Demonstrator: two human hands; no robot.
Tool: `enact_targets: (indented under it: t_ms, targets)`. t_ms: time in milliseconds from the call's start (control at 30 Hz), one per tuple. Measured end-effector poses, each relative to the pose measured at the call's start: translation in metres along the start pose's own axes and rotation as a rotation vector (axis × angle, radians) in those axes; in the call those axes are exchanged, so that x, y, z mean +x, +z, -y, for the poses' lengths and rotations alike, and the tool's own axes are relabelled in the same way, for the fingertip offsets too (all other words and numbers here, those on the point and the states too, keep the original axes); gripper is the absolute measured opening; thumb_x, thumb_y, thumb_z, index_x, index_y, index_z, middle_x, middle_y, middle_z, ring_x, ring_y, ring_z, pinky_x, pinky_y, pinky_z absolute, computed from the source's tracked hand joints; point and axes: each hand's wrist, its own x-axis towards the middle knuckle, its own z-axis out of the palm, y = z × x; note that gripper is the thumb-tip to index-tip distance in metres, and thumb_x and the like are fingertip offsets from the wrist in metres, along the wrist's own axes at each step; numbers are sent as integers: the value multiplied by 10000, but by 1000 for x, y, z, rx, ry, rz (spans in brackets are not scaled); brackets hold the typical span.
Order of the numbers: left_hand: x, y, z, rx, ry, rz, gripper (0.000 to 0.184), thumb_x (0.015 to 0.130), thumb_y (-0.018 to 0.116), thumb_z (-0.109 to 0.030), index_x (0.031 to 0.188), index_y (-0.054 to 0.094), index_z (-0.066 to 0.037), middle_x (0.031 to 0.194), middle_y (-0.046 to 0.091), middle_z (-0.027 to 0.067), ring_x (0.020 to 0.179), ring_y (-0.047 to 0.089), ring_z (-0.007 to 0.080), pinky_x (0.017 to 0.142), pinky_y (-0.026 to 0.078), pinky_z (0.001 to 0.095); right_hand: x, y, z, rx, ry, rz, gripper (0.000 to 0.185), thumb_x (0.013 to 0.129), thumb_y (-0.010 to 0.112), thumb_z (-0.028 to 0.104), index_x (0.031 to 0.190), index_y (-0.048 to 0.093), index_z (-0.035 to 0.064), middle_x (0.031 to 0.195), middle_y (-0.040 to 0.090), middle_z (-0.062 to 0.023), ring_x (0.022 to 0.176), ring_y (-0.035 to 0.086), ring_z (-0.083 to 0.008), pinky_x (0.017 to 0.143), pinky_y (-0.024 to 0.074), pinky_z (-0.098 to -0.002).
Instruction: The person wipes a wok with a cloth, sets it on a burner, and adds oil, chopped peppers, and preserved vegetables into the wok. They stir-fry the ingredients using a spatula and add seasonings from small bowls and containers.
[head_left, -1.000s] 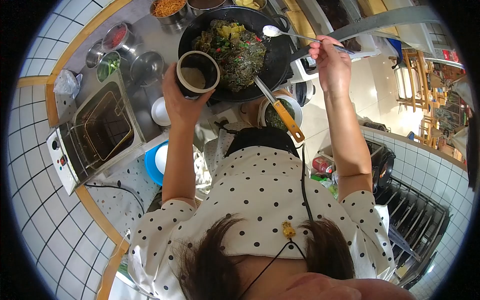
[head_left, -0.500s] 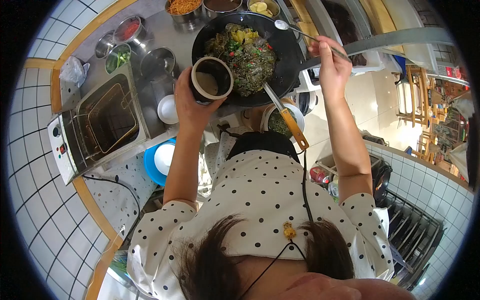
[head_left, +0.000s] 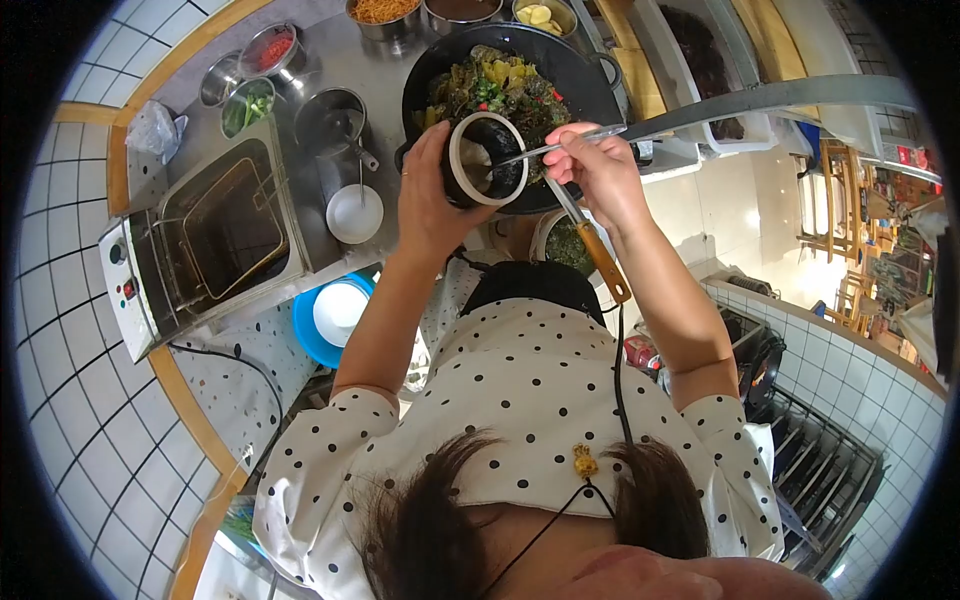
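My left hand (head_left: 430,205) is wrapped round a dark jar (head_left: 509,193) with a pale rim, tilted so its mouth faces me. Some pale, light-coloured contents show inside. Between the fingers of my right hand (head_left: 605,180) is a thin metal spoon (head_left: 540,151); its bowl end is inside the jar and hard to see. Both hands are over the near side of a black wok (head_left: 592,100). Dark shredded food (head_left: 515,78) with yellow, green and red bits lies in the wok. A wooden-handled spatula (head_left: 600,262) leans out of the wok towards me.
Left of the wok stand a metal pot (head_left: 325,125), a white dish (head_left: 355,215) and a fryer (head_left: 225,225). Steel bowls with red bits (head_left: 270,52), chopped greens (head_left: 250,108) and orange shreds (head_left: 383,10) stand farther back. A grey metal bar (head_left: 780,97) crosses at right.
My right hand has moved left and down from beyond the wok's right side, bringing the spoon into the jar. The jar in my left hand has shifted right in view.
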Motion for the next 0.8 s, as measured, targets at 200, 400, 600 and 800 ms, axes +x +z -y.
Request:
enact_targets:
  t_ms: [200,400,600,800]
  targets:
    - [4,-7,3,72,-58,-38,918,492,866,-136,1260,371,-44,1216,459,149,1112,476,318,935,402,390,6,-11,9,201,20,-38,175,902,500,123,934,584,-28,741,632,-96,602,596,-128,568,484,-218]
    - [3,-26,21,129,-98,-97,914,501,863,-176,1262,379,-25,1203,479,178,1114,462,356,930,391,421,17,-22,29,153,-224,-71,172,911,493,115,948,590,-22,785,642,-114,651,603,-141,624,493,-235]
    - [-8,-27,28,30,-159,-118,922,480,871,-170,1247,384,-12,1191,480,170,1082,494,339,912,403,411,43,-15,35,92,-360,-179,193,912,497,131,960,592,-29,800,638,-115,676,608,-143,641,493,-236]
    - [-14,-20,25,-61,-154,-62,972,493,872,-120,1291,324,-33,1221,453,163,1117,486,305,924,427,404,39,-13,29,-355,-624,-239,167,896,513,87,945,621,-31,828,638,-96,720,615,-154,665,504,-246]
